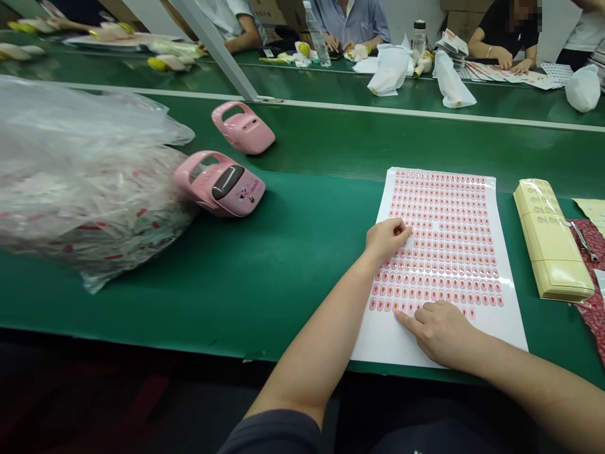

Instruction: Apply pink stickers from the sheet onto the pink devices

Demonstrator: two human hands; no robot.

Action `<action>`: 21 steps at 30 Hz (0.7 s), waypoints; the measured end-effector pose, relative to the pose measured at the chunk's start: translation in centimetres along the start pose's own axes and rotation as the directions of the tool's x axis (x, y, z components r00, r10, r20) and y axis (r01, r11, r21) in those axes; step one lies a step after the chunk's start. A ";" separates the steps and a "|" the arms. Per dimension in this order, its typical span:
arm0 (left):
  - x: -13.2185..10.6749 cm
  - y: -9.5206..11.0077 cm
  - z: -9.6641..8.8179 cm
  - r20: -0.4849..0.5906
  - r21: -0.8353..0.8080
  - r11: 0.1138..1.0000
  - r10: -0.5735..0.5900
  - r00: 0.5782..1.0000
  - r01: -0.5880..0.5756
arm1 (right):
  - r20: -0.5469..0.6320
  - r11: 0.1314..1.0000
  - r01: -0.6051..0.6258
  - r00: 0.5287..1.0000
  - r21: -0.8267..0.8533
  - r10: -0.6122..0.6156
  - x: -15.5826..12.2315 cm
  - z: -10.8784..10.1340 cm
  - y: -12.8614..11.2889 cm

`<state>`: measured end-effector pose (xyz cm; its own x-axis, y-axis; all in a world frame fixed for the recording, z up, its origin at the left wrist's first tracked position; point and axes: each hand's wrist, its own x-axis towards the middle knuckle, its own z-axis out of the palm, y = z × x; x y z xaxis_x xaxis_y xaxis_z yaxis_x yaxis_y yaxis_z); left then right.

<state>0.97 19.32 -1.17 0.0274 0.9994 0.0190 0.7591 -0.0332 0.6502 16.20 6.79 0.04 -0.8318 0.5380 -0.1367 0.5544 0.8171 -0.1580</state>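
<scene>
A white sheet of stickers (435, 225) lies on the green table, covered with rows of small pink-edged oval stickers, each with a reddish mark in the middle. One spot in an upper row is blank. My left hand (386, 241) rests on the sheet's left side with its fingers curled together in a pinch; whatever may be between the fingertips is hidden. Near the sheet's bottom edge, my right hand (442, 331) lies over the lowest row. One of its fingers is stretched out to the left, touching that row, and the hand holds nothing visible.
A stack of pale yellow printed cards (553, 239) stands right of the sheet, beside red wrap (588, 252). Two pink handled devices (227, 186) and a large clear plastic bag (94, 195) full of small packets sit leftward. Several people work across the green line behind a metal post (220, 53).
</scene>
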 end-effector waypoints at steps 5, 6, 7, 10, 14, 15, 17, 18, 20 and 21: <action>0.0 0.0 0.0 0.000 -0.010 1.000 -0.002 1.000 0.002 | -0.109 1.000 -0.009 0.994 0.002 0.009 -0.1 0.7 0.2; 0.0 0.0 0.0 0.000 -0.011 1.000 -0.002 1.000 0.002 | -0.120 1.000 -0.015 0.993 -0.004 0.015 -0.1 0.8 0.2; 0.0 0.0 0.1 0.000 -0.012 1.000 -0.002 1.000 0.002 | -0.123 1.000 -0.021 0.992 -0.011 0.019 0.0 0.9 0.1; 0.0 0.0 0.1 -0.001 -0.016 1.000 0.000 1.000 0.000 | -0.100 1.000 -0.007 0.995 -0.025 0.004 0.0 0.8 0.1; 0.1 -0.1 0.2 -0.001 -0.022 1.000 0.004 1.000 -0.004 | -0.151 0.998 0.069 0.986 0.008 -0.067 -0.1 0.4 0.4; 0.1 -0.1 0.2 -0.002 -0.023 1.000 0.007 1.000 -0.007 | -0.199 0.997 0.079 0.977 0.024 -0.073 -0.1 0.3 0.5; 0.1 -0.1 0.2 -0.007 -0.026 1.000 0.011 1.000 -0.011 | -0.308 0.992 0.111 0.947 0.057 -0.088 -0.1 0.2 0.5; 0.0 -0.1 0.2 -0.009 -0.027 1.000 0.014 1.000 -0.014 | -0.355 0.989 0.133 0.929 0.067 -0.100 -0.1 0.2 0.5; 0.0 -0.1 0.3 -0.012 -0.030 0.999 0.017 1.000 -0.018 | -0.421 0.983 0.167 0.899 0.072 -0.122 -0.1 0.4 0.3; 0.0 -0.1 0.3 -0.013 -0.031 0.999 0.019 1.000 -0.019 | -0.437 0.983 0.170 0.891 0.070 -0.123 -0.1 0.5 0.2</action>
<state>1.06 19.34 -1.48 0.0335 0.9986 0.0413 0.7379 -0.0526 0.6729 16.44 6.81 -0.43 -0.8210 0.4694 0.3250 0.4057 0.8801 -0.2466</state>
